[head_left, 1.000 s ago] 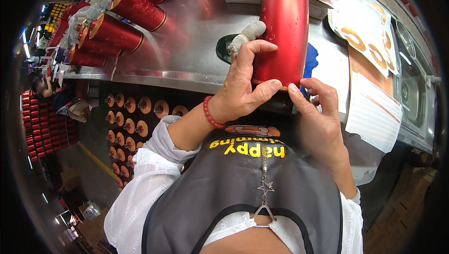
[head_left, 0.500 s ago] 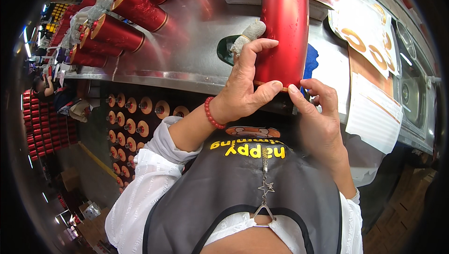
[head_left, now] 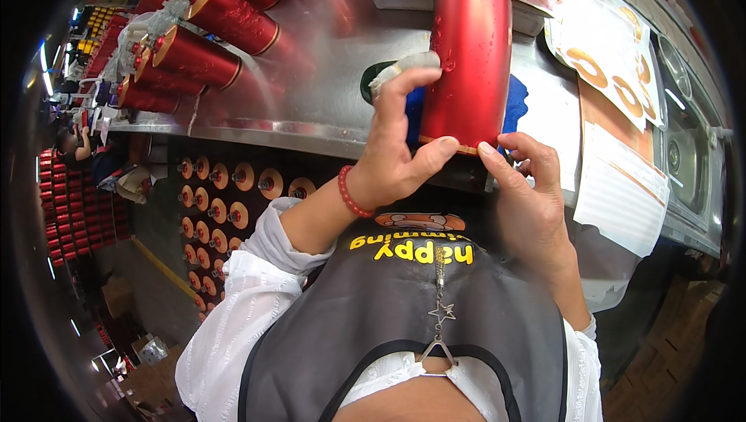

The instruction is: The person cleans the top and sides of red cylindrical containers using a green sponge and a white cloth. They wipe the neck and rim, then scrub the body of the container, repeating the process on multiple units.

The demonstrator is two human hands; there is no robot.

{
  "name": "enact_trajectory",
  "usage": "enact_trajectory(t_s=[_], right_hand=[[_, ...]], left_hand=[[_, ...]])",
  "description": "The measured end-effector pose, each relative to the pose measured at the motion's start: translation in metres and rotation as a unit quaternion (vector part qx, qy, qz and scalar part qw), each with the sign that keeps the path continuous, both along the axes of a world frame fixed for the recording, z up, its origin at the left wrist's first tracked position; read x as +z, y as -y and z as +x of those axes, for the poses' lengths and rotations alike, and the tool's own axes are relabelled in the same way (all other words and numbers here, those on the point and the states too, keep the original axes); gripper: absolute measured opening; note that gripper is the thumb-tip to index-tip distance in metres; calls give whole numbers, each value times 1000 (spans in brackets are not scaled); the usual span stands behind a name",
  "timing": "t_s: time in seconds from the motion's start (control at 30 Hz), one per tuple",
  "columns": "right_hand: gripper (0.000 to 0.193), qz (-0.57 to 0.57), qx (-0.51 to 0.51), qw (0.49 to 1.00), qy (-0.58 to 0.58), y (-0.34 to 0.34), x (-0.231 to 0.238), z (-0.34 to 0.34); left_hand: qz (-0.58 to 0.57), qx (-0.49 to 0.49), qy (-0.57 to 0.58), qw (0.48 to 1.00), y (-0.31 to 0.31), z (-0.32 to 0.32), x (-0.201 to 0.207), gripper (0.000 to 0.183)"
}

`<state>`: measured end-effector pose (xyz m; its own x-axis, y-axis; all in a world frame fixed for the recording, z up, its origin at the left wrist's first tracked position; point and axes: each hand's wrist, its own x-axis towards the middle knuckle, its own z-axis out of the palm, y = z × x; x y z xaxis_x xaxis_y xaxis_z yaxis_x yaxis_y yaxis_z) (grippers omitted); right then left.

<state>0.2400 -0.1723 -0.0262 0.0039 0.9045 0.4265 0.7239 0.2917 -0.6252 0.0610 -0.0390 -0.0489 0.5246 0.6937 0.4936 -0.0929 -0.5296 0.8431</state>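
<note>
A glossy red bottle [head_left: 472, 57] lies on its side over a blue cloth [head_left: 516, 103], its base rim toward me and its neck pointing away. My left hand [head_left: 388, 134] rests its thumb on the left of the base rim, and its index fingertip meets the bottle's left side. Behind that finger is a greyish-white cloth roll [head_left: 408, 66]; I cannot tell whether it wraps a finger or is held. At the right corner of the rim, my right hand [head_left: 532, 189] pinches with thumb and index finger, the others curled. A dark green oval dish [head_left: 368, 84] is partly hidden behind the cloth roll.
Several red bottles [head_left: 233, 14] with clear-wrapped necks lie along the metal table [head_left: 311, 57] at the left. Paper sheets [head_left: 622, 189] and a patterned cover [head_left: 602, 41] lie on the right, beside a sink [head_left: 684, 150]. Bottles with pale round tops [head_left: 217, 212] stand below the table.
My left hand and the cloth roll have shifted slightly left, uncovering blue cloth beside the bottle. Different water drops show on the bottle's left side. My right hand has hardly moved.
</note>
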Motion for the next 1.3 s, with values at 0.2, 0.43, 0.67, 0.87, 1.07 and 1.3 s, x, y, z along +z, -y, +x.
enact_trajectory(t_s=[0.2,0.43,0.67,0.87,1.07,1.3], right_hand=[[68,12,-14,999,-31,-1,-9,3],[63,26,-23,999,-35,-2,-5,1],[60,19,-30,998,-51,1,-11,11],[34,-53,-104,952,-282,8,-5,13],[43,-22,-90,979,-184,3,-14,21],[85,34,-61,996,55,-28,-30,-1]], left_hand=[[401,55,-95,909,7,-20,-1,23],[473,6,-98,876,4,-10,4,24],[296,78,-142,941,14,-42,-9,34],[422,62,-134,895,12,-32,8,28],[353,-25,-102,930,-10,6,38,21],[-464,-131,52,875,-119,87,12,48]])
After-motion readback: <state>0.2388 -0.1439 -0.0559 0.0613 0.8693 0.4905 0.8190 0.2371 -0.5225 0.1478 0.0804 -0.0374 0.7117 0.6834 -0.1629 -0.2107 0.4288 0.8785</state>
